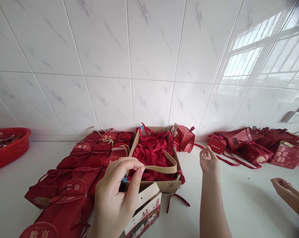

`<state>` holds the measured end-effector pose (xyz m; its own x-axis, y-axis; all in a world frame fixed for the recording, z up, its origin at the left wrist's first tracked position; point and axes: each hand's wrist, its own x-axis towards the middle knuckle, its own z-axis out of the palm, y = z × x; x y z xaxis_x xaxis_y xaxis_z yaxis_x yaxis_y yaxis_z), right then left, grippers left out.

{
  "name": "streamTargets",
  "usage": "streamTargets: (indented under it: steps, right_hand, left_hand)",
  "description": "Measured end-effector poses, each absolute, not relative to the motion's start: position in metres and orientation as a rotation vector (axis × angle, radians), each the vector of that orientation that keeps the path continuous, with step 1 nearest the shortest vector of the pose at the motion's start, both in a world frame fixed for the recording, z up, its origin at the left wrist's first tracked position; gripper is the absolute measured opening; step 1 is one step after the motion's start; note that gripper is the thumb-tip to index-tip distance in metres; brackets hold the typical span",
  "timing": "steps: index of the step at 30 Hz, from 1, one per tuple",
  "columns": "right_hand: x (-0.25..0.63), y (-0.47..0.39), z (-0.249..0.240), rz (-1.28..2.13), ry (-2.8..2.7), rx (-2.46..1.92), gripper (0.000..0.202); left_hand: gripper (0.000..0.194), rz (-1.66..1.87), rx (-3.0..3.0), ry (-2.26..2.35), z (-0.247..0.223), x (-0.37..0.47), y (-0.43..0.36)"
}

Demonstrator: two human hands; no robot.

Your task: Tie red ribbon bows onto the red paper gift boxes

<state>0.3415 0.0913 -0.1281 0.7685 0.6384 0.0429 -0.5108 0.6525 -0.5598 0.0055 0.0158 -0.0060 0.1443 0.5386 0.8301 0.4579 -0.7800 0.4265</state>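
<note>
My left hand (117, 195) pinches one end of a tan strap (161, 169) between thumb and index finger. The strap curves over a cardboard box (168, 186) heaped with red ribbons (151, 148). Below, partly behind my left hand, stands a cream-and-red printed box (149, 215) with its top flap raised. My right hand (210, 161) is over the white table (238, 205), palm up, with fingers curled together; anything between the fingertips is too small to make out. A dark red strap (177, 198) lies beside the cardboard box.
Red gift boxes (87, 162) stand in rows at left, beyond them a red basin (13, 155). One red box (185, 138) is against the tiled wall. More red boxes (238, 138) and ribbons lie at right. Another person's hand (286, 190) enters from the right edge.
</note>
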Motion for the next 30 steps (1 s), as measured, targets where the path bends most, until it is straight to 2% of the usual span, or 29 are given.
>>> streamTargets:
  steps: [10,15,21,26,30]
  right_hand:
    - [0.34,0.074,-0.121,0.665,-0.504,-0.66,0.011]
    - [0.335,0.082,-0.117,0.626,-0.391,-0.573,0.022]
    - [0.329,0.059,-0.079,0.584,-0.33,-0.449,0.034]
    - [0.309,0.01,-0.042,0.539,-0.417,-0.435,0.032]
    - [0.261,-0.047,-0.018,0.319,-0.944,-0.522,0.022]
  left_hand:
    - [0.014,1.742,2.299,0.965,-0.006,0.006,0.016]
    - [0.015,1.735,2.311,0.974,-0.006,0.007,0.017]
    - [0.014,1.721,2.283,0.976,-0.008,0.01,0.019]
    - [0.014,1.72,2.281,0.951,-0.008,0.01,0.021]
    - [0.009,1.77,2.166,0.962,-0.004,0.008,0.021]
